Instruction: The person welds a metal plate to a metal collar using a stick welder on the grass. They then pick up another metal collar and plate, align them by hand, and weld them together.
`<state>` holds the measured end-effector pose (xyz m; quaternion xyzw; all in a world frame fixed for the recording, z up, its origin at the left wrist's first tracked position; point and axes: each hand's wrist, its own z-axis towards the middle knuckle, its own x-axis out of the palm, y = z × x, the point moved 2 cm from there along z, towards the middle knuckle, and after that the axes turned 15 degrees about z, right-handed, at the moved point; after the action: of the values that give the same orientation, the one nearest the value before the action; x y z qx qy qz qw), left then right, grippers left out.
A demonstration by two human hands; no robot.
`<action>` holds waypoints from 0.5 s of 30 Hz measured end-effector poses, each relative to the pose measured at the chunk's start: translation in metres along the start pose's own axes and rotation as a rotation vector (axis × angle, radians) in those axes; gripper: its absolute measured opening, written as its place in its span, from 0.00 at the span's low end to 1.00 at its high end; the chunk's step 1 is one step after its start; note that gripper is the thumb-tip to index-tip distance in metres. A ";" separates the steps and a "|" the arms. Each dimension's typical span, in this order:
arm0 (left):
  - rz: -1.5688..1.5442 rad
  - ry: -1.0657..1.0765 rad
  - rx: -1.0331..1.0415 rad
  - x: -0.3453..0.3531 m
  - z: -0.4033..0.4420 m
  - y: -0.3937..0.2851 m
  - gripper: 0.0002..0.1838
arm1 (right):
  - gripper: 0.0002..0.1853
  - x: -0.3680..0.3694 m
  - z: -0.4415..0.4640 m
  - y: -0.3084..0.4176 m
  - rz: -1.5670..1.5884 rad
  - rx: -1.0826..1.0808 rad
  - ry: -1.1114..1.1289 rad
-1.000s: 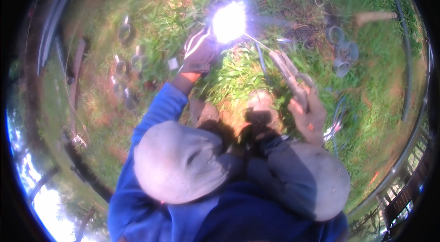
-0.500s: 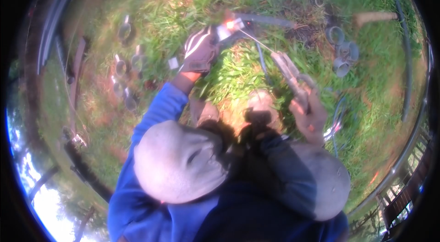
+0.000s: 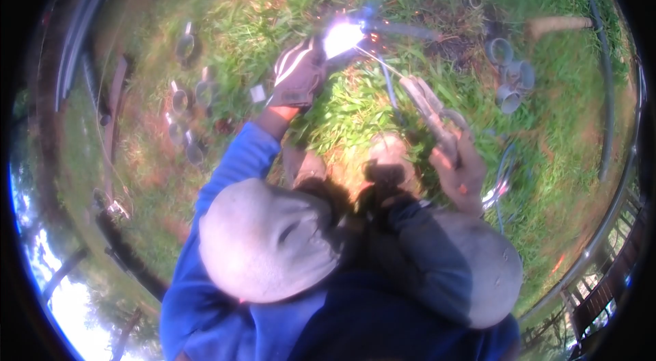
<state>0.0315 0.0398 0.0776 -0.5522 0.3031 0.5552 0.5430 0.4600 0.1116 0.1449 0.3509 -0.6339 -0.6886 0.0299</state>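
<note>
My left hand (image 3: 299, 75), in a dark glove with pale stripes, is closed at the near end of a small metal piece, now mostly lost in the white glare of a welding arc (image 3: 343, 38). Orange sparks fly around the glare. My right hand (image 3: 462, 173) is wrapped round a welding electrode holder (image 3: 430, 108). From its jaws a thin welding rod (image 3: 380, 61) runs up and left, its tip hidden at the edge of the glare. Beyond the arc lies a flat metal bar (image 3: 408, 31) on the grass.
Short pipe rings with tabs (image 3: 180, 100) lie on the left, and a cluster of pipe rings (image 3: 510, 74) on the right. A wooden handle (image 3: 557, 26) and dark hose (image 3: 605, 87) are far right. Cables (image 3: 504, 176) lie beside my right hand. My shoes (image 3: 393, 156) stand below.
The small orange glow at the metal piece has become a large white-blue arc with sparks. My right hand and the holder have shifted slightly up and left; my left hand stays in place.
</note>
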 end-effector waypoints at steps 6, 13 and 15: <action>-0.072 0.048 -0.109 0.000 -0.004 0.000 0.14 | 0.34 0.001 0.002 -0.002 0.066 0.061 0.001; -0.166 0.125 -0.199 -0.025 0.006 -0.020 0.12 | 0.31 0.001 0.005 0.002 0.038 0.067 0.013; -0.264 0.076 -0.200 -0.018 0.002 -0.015 0.10 | 0.32 0.002 0.005 -0.001 0.098 0.109 0.009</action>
<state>0.0419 0.0400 0.0986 -0.6593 0.1915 0.4852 0.5416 0.4564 0.1154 0.1427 0.3239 -0.6868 -0.6490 0.0471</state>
